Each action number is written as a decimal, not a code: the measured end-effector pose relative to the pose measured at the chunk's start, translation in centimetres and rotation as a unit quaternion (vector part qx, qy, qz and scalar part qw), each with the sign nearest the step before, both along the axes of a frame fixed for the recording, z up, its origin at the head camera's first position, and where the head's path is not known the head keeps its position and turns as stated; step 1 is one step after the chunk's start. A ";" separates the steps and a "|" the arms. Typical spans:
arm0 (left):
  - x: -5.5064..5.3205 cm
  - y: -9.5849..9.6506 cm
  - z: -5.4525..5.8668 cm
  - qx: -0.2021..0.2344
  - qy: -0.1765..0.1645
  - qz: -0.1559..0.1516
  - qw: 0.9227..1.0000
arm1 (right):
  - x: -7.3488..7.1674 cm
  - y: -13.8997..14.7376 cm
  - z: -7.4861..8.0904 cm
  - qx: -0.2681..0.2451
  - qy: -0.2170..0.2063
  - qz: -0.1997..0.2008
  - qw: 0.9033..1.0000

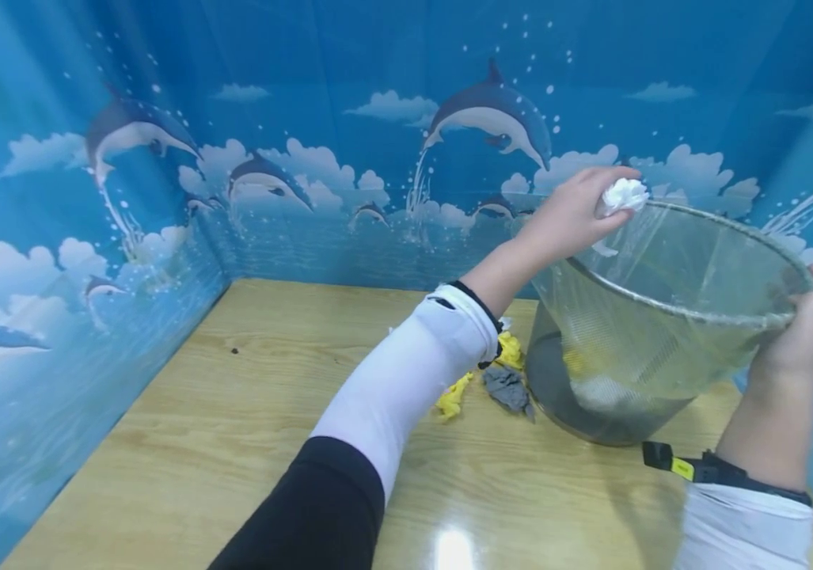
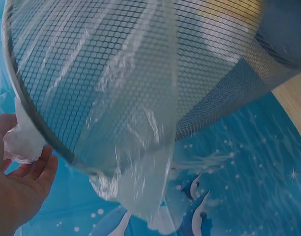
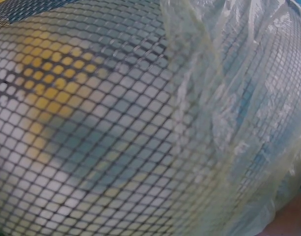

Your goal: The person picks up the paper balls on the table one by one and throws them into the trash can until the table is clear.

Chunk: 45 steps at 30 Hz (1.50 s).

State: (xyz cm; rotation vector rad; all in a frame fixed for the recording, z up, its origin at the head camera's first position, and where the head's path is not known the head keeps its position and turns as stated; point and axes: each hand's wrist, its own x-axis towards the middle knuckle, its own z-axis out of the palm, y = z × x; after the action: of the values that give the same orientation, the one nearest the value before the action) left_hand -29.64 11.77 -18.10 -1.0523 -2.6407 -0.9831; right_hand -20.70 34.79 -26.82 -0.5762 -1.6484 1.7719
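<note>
A crumpled white paper ball (image 1: 624, 196) is held by my left hand (image 1: 580, 210) at the left rim of a mesh wastebasket (image 1: 548, 356). In the left wrist view the fingers curl about the white paper ball (image 2: 25, 140) just outside the rim. My right hand (image 1: 801, 324) grips the wastebasket's right rim, and the basket leans. A clear plastic bag (image 1: 627, 340) lines it and folds over the rim. Through the mesh, the right wrist view shows blurred yellow paper (image 3: 52, 73) and white and grey-blue pieces inside.
On the wooden table (image 1: 271, 396), left of the basket, lie a crumpled grey paper (image 1: 508, 388) and yellow crumpled papers (image 1: 454, 397), partly behind the left forearm. A small dark speck (image 1: 234, 350) sits farther left. A blue dolphin-print curtain (image 1: 349, 95) stands around the table.
</note>
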 end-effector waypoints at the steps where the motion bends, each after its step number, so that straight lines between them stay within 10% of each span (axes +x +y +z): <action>1: -0.2 0.3 0.1 0.001 -0.004 0.004 1.000 | 0.0 0.0 0.0 0.001 0.003 0.000 1.000; 11: -0.7 2.5 0.3 0.001 -0.040 0.025 0.999 | 0.1 0.1 0.0 0.002 -0.013 0.001 1.000; 45: 0.3 1.2 -1.0 -0.127 -0.015 0.027 0.991 | 0.1 -0.1 -0.1 0.013 -0.003 -0.007 1.000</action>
State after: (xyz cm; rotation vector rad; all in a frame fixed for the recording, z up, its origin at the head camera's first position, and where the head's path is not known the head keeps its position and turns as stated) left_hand -29.34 12.95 -19.12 -1.0128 -2.8593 -0.6698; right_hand -20.56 34.72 -26.88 -0.5804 -1.6650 1.7373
